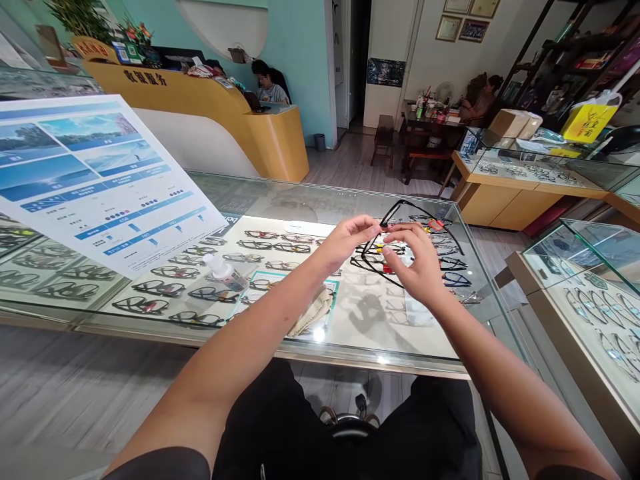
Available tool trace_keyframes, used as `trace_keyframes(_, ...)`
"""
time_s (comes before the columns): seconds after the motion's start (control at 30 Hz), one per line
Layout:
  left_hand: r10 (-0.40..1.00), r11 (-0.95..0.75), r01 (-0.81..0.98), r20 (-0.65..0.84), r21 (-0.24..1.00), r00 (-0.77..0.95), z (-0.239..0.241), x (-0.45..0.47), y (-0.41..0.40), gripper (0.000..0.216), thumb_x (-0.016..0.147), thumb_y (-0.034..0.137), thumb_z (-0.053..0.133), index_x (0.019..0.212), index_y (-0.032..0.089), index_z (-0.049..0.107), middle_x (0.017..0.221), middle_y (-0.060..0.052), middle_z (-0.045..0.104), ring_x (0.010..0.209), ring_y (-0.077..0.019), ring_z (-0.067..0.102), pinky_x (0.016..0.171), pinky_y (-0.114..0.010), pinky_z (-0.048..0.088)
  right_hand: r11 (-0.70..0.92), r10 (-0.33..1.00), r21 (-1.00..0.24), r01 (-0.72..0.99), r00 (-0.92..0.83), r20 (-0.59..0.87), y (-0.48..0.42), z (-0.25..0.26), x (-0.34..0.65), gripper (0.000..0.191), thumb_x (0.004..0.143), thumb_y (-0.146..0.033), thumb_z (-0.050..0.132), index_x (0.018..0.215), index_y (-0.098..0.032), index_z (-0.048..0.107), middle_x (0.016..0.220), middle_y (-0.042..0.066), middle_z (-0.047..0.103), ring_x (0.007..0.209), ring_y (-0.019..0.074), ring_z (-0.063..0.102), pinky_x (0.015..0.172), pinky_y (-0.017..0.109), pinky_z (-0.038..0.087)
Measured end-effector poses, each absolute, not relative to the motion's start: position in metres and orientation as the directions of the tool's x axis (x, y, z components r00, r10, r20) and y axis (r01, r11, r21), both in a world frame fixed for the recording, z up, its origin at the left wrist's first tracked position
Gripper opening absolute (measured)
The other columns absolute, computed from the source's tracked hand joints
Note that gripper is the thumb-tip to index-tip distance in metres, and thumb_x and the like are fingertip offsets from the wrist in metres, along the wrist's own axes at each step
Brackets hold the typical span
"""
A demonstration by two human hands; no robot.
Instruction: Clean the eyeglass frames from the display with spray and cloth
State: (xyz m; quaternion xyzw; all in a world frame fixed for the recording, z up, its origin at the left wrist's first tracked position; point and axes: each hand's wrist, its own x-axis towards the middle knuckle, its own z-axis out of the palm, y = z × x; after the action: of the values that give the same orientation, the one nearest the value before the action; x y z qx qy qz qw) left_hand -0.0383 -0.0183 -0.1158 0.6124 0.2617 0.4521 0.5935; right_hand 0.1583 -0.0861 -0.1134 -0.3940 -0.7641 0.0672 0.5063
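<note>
A black pair of eyeglasses is held above the glass counter, its temples spread apart. My left hand pinches the frame near a hinge with thumb and forefinger. On the other side, my right hand curls its fingers and thumb around the front of the same frame; its exact contact is partly hidden. Beneath my left forearm, a beige cloth lies on a teal-edged mat. A white-capped spray bottle stands left of that forearm.
Rows of eyeglasses sit inside the glass display counter. A printed sheet stands at the left. More display cases flank the right side. Two people are seated farther back, one behind a yellow reception desk.
</note>
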Motion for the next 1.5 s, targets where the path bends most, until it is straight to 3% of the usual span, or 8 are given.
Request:
trace_keyframes(0.2,0.867,-0.145,-0.26,0.249,0.955,0.431,-0.117,-0.028,-0.027,0.035,0.086,0.053,0.087,0.093,0.021,0.076,0.099,-0.002,0.07,0.1,-0.0184,0.06,0.101,-0.032,0.043,0.628,0.713,-0.529,0.57,-0.15,0.684,-0.086,-0.12,0.155,0.017,0.098,-0.04,0.075,0.11,-0.028,0.073,0.123,0.011,0.071,0.125,0.0319,0.068,0.104,0.053,0.058)
trace_keyframes(0.5,0.893,-0.082,-0.322,0.213,0.943,0.396,-0.119,-0.02,-0.035,0.037,0.082,0.055,0.089,0.092,0.021,0.075,0.101,-0.002,0.069,0.102,-0.0189,0.059,0.101,-0.033,0.042,0.634,0.682,-0.522,0.57,-0.093,0.726,-0.085,-0.121,0.154,0.013,0.1,-0.038,0.074,0.106,-0.027,0.072,0.118,0.011,0.074,0.119,0.0301,0.071,0.103,0.051,0.06)
trace_keyframes(0.73,0.887,-0.089,-0.316,0.22,0.944,0.407,-0.126,-0.019,-0.035,0.033,0.086,0.053,0.087,0.099,0.023,0.079,0.13,-0.005,0.073,0.122,-0.0231,0.061,0.112,-0.037,0.04,0.617,0.676,-0.493,0.613,-0.092,0.731,-0.082,-0.127,0.154,0.024,0.101,-0.041,0.072,0.119,-0.026,0.075,0.123,0.013,0.074,0.12,0.0311,0.07,0.103,0.052,0.06)
trace_keyframes(0.97,0.883,-0.058,-0.314,0.195,0.948,0.426,-0.128,-0.017,-0.037,0.034,0.086,0.052,0.087,0.103,0.024,0.08,0.132,-0.005,0.074,0.127,-0.0241,0.062,0.113,-0.037,0.041,0.567,0.728,-0.517,0.641,-0.096,0.679,-0.083,-0.128,0.154,0.024,0.1,-0.043,0.072,0.115,-0.025,0.077,0.128,0.015,0.072,0.122,0.0336,0.068,0.102,0.055,0.061)
trace_keyframes(1.23,0.875,-0.129,-0.266,0.236,0.955,0.423,-0.123,-0.017,-0.039,0.033,0.085,0.051,0.087,0.095,0.021,0.076,0.137,-0.008,0.073,0.129,-0.0261,0.062,0.115,-0.039,0.041,0.571,0.75,-0.55,0.61,-0.114,0.651,-0.081,-0.124,0.155,0.012,0.098,-0.036,0.071,0.101,-0.025,0.076,0.12,0.012,0.074,0.114,0.0304,0.07,0.095,0.048,0.062)
trace_keyframes(1.5,0.879,-0.073,-0.297,0.202,0.952,0.432,-0.121,-0.018,-0.039,0.044,0.087,0.047,0.086,0.122,0.025,0.071,0.131,-0.008,0.074,0.125,-0.0244,0.065,0.106,-0.036,0.045,0.545,0.766,-0.586,0.6,-0.073,0.638,-0.083,-0.122,0.155,0.013,0.099,-0.034,0.068,0.1,-0.025,0.076,0.119,0.011,0.072,0.11,0.0294,0.072,0.092,0.046,0.06)
